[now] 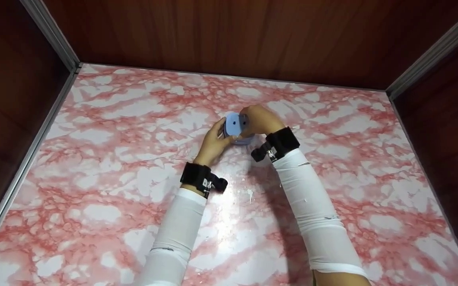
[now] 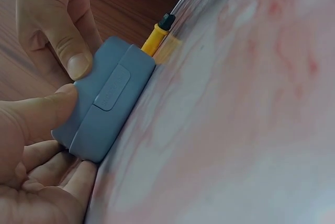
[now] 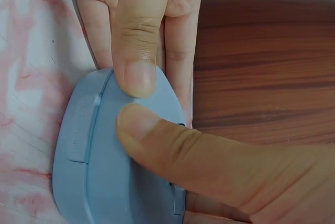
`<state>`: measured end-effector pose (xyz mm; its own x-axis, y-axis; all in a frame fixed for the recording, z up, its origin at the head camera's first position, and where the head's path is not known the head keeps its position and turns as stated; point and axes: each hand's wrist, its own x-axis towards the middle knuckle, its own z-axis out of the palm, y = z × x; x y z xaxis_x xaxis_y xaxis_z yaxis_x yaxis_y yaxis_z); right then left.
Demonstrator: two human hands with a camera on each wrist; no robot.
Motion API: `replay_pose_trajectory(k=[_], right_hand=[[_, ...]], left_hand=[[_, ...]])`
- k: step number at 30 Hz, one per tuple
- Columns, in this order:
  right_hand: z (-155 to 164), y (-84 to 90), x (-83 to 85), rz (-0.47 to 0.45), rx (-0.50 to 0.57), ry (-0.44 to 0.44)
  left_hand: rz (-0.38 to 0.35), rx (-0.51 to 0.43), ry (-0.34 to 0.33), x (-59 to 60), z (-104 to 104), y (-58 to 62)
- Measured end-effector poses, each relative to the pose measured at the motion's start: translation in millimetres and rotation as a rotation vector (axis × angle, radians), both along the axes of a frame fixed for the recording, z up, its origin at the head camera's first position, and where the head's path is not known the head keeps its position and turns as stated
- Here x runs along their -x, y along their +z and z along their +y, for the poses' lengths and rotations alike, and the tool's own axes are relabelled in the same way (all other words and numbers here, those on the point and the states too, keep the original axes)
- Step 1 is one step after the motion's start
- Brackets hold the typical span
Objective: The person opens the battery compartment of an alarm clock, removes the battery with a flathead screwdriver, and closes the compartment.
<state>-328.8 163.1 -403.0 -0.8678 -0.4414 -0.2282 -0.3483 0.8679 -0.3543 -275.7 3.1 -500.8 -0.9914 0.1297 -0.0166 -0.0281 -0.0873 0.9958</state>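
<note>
Between both hands is a blue plastic case (image 1: 233, 124) with rounded corners. Two small dark holes show on its upward face in the head view. A seam and a raised tab run along its side, seen on the case (image 2: 99, 101) in the left wrist view. My left hand (image 1: 213, 145) grips it from the left, thumb on top and fingers beneath. My right hand (image 1: 262, 119) holds its right side, thumb pressed on the top of the case (image 3: 112, 150). The thumb tips lie close together there. The right fingers' far ends are partly hidden.
A short yellow stick with a dark tip (image 2: 155, 40) shows just beyond the case. Red-and-white marbled tabletop (image 1: 105, 178) surrounds the hands. Dark wood panels (image 1: 229, 39) with metal edging enclose the back and sides.
</note>
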Motion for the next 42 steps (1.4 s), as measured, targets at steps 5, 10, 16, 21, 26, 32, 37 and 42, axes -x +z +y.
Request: replay_pose_trajectory(k=[5, 10, 16, 21, 26, 32, 37, 42], right_hand=[[2.5, -1.3, 1.0, 0.003, 0.01, 0.019], [4.3, -3.1, 0.2, 0.021, 0.05, 0.019], [2.2, -10.0, -1.4, 0.103, 0.121, -0.035], [-1.6, -16.0, -2.3, 0.188, 0.144, -0.084], [-5.1, -20.5, -4.1, 0.261, 0.109, -0.154], [-6.9, -23.9, -4.5, 0.319, 0.086, -0.196], [-6.9, -27.1, -4.8, 0.374, 0.105, -0.172], [-6.0, -29.5, -5.7, 0.406, 0.114, -0.166]], left_hand=[[-0.002, -0.014, -0.003, -0.8, 0.6, 1.1], [0.004, -0.002, 0.003, -0.5, -1.0, 1.1], [-0.006, 0.006, 0.008, 0.5, -2.6, 0.2], [-0.001, 0.019, 0.029, 0.7, -2.8, 1.0], [-0.007, 0.006, 0.019, -0.1, -0.9, 0.6], [-0.002, 0.008, 0.021, -0.2, -0.7, -0.2], [-0.005, 0.001, 0.022, -0.5, -1.1, -0.3], [0.004, 0.001, 0.021, -0.2, -0.9, -0.6]])
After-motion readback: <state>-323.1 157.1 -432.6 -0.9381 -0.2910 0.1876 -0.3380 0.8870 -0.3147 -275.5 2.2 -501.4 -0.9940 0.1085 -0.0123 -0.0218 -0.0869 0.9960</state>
